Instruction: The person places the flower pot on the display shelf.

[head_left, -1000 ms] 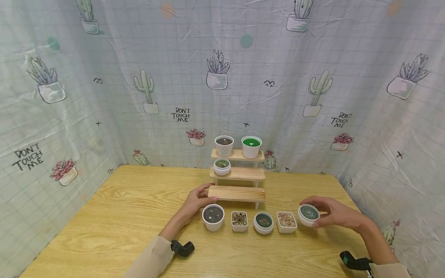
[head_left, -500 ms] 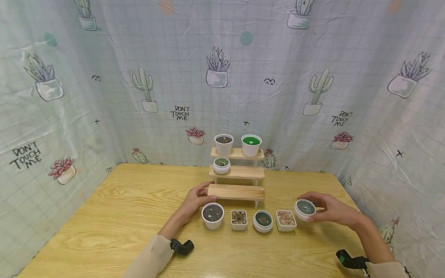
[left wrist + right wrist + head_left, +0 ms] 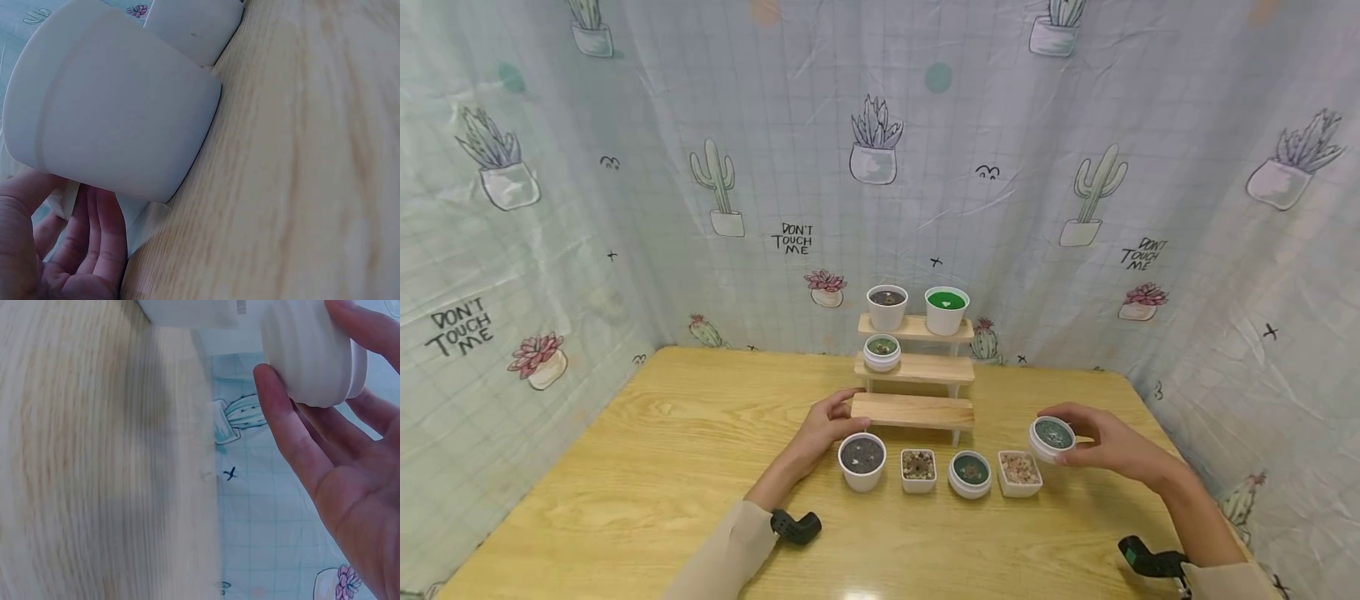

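My right hand [image 3: 1108,446] pinches a small round white pot [image 3: 1052,437] with a dark green filling between thumb and fingers. In the right wrist view the pot [image 3: 312,353] is held off the table. My left hand [image 3: 823,432] grips the left end of the lowest step of a three-step wooden display stand [image 3: 912,410]. A round white pot with dark soil [image 3: 862,462] stands just in front of that hand and hides part of its grip in the left wrist view. On the middle step sits a small round pot [image 3: 882,353]; a brown-filled pot [image 3: 887,308] and a green-filled pot [image 3: 947,312] stand on top.
In a row before the stand are a square pot with pebbles [image 3: 918,472], a round pot with dark green filling [image 3: 970,475] and a square pot with pinkish gravel [image 3: 1019,474]. A cactus-print curtain [image 3: 760,183] surrounds the wooden table [image 3: 700,442].
My right hand has carried the small round pot to the left and slightly away from me, near the gravel pot. The left hand stays at the stand. The view has shifted a little.
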Demonstrator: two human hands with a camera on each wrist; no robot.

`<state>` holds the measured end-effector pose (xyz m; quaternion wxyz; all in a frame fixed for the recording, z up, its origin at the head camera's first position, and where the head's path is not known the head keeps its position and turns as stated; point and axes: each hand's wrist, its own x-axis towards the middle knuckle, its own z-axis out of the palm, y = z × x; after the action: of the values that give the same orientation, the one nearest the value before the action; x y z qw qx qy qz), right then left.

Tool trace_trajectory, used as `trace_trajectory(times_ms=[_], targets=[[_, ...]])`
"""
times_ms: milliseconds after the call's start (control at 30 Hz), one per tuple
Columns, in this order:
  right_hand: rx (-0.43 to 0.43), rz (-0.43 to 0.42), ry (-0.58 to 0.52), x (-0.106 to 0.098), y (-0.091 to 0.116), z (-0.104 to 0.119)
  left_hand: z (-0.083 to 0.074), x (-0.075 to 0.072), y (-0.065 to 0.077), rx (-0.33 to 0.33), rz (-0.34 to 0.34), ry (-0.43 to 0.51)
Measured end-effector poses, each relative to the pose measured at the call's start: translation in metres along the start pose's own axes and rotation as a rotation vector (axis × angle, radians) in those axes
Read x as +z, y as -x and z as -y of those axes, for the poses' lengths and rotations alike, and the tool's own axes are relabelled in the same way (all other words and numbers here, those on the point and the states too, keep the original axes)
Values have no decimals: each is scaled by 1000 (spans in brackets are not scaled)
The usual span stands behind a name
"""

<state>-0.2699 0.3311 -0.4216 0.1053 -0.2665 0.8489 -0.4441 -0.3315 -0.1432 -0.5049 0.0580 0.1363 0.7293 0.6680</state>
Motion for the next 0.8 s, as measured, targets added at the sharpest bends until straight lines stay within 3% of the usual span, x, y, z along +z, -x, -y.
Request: trace_trajectory(times_ms=[233,800], targets=[[15,-77,27,0,-5,10,-2,0,-3,-1,8,-12],[6,-117,37,5,-33,31,-1,0,-1,-6,11,-6]])
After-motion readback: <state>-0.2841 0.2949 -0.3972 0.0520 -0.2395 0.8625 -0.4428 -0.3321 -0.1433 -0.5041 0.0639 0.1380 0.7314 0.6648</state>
